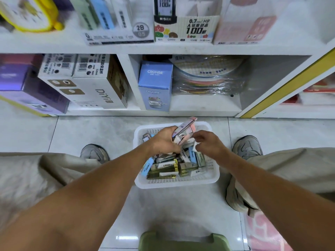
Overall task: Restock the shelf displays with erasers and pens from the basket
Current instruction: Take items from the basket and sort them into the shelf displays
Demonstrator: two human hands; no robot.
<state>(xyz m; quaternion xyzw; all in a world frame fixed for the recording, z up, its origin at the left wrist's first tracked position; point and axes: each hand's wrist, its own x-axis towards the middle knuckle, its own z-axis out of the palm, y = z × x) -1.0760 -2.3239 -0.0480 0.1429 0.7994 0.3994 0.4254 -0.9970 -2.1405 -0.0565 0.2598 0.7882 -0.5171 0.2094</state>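
Two hands over basket (176,183): left hand (163,141) grips gathered eraser packs (184,129) for shelving; right hand (208,144), beside it, pinches another piece.

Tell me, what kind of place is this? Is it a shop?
Most likely a stationery shop. White shelves hold display boxes of pencil leads marked 2B and 0.7 HB, with boxed goods below. On the tiled floor sits a white basket of small packs, and both hands, left hand and right hand, reach into it.
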